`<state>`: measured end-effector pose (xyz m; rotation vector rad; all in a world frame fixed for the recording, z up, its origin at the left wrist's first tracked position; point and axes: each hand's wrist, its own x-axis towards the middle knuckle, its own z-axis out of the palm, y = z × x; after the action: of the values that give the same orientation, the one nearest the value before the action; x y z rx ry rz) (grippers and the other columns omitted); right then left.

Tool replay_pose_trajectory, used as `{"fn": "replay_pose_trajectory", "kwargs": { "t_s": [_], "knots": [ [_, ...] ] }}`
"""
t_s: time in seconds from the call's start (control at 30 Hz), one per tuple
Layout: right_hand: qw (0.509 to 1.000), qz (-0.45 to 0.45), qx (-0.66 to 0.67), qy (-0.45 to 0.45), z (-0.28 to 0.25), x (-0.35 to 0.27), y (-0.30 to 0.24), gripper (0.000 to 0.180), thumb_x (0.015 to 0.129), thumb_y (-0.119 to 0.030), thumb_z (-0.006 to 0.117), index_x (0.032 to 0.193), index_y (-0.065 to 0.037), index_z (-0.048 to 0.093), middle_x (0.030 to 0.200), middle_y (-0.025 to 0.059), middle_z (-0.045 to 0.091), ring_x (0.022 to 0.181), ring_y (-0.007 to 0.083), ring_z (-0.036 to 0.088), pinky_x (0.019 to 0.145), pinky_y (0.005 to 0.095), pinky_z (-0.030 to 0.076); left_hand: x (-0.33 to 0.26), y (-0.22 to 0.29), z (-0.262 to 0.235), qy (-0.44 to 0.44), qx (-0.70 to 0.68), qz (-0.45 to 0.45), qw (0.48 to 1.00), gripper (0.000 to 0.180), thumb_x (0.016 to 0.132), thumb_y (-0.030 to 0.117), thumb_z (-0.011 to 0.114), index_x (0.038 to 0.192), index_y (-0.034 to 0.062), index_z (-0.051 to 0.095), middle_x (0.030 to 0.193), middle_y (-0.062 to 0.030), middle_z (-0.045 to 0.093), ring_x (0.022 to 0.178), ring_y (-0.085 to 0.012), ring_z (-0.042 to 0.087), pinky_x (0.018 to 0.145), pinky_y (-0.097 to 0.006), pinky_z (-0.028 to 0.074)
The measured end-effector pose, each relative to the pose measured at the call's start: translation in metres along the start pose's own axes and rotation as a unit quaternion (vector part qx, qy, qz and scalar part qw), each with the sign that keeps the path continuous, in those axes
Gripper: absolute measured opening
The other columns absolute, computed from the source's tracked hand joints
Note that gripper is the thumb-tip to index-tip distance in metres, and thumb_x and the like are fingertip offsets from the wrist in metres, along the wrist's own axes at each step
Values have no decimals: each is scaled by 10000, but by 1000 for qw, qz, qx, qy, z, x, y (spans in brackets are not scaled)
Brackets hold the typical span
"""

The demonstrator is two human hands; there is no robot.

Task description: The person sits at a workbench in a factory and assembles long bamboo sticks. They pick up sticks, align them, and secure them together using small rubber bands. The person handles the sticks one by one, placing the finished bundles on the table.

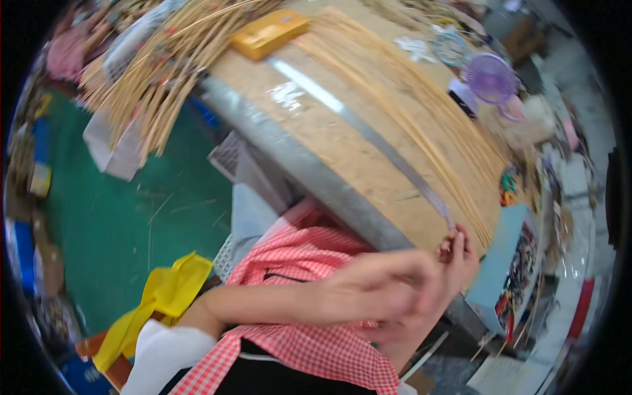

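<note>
My left hand [388, 284] reaches across a red checked apron [309, 263], blurred by motion, its fingers bent toward my right hand [459, 253]. My right hand is at the near edge of the wooden table [329, 141], fingertips curled together just below the near end of a long metal strip [368, 135]. A sheaf of long thin bamboo strips [421, 112] lies along the table beside the metal strip and ends close to my right hand. Whether either hand pinches a strip is hidden by blur.
A yellow box [270, 33] lies at the table's far end, next to a bundle of thicker bamboo sticks [155, 79] overhanging the green floor [125, 217]. A purple fan [490, 78] stands at the right. A light blue box [503, 263] and a yellow cloth [161, 296] sit near me.
</note>
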<state>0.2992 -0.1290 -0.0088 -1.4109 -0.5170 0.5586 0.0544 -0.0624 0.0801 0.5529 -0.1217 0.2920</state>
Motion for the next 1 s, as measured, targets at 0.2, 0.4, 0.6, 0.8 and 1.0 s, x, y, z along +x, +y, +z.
{"fn": "replay_pose_trajectory", "kwargs": {
  "t_s": [0.2,0.4,0.6,0.8,1.0],
  "knots": [
    [888,-215,-407,-9,0,68,-6,172,868,-69,525,985,20,613,806,132,598,727,228,573,631,337,453,-29,3,-25,90,140,220,961,312,885,281,575,959,35,399,688,-34,451,535,-77,399,453,-203,293],
    [763,-345,-545,-15,25,181,4,161,833,-61,514,937,41,581,943,216,556,919,373,534,797,427,426,-53,2,-28,183,210,240,930,265,848,196,610,929,41,410,669,-33,455,559,-84,411,486,-207,313],
    [680,-355,-640,-53,13,239,38,176,793,-77,554,949,-10,598,992,196,564,958,365,530,791,440,443,-60,6,-26,232,240,200,921,218,833,96,596,949,36,422,729,-27,481,628,-82,447,537,-204,340],
    [716,-336,-610,-49,19,231,37,138,774,-102,594,869,-19,651,876,171,613,872,344,565,751,402,446,-65,7,-33,251,237,191,919,217,828,88,603,954,42,432,748,-23,495,656,-69,458,558,-192,347],
    [771,-325,-546,-43,6,236,18,141,781,-157,623,853,-45,669,844,147,632,810,333,591,724,408,452,-67,14,-38,243,246,223,912,220,833,110,605,956,36,438,730,-28,498,627,-62,440,542,-194,334]
  ]
}}
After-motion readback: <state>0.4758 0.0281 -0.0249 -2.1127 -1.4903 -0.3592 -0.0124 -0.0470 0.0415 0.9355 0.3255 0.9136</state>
